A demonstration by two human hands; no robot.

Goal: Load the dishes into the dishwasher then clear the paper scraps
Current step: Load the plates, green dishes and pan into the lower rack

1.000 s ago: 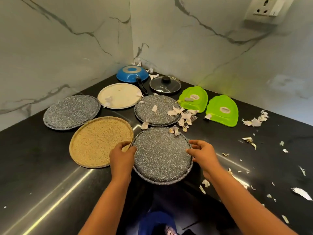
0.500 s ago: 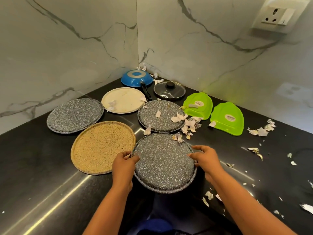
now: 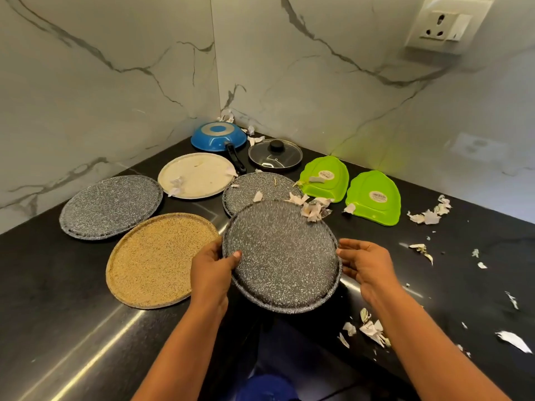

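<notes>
Lifted since a second ago, the grey speckled plate (image 3: 283, 256) now hangs tilted over the worktop's (image 3: 58, 314) near edge, far rim raised. The left hand (image 3: 212, 270) and right hand (image 3: 367, 264) grip its opposite rims. A tan plate (image 3: 156, 259) lies just left; paper scraps (image 3: 314, 208) and a second grey plate (image 3: 254, 186) crowd behind.

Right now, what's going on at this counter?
A person holds a grey speckled plate by its rim, left hand and right hand on opposite sides, tilted above the black counter. The tan plate, blue pan, glass lid and green dishes lie on it unloaded, paper scraps scattered around.
</notes>
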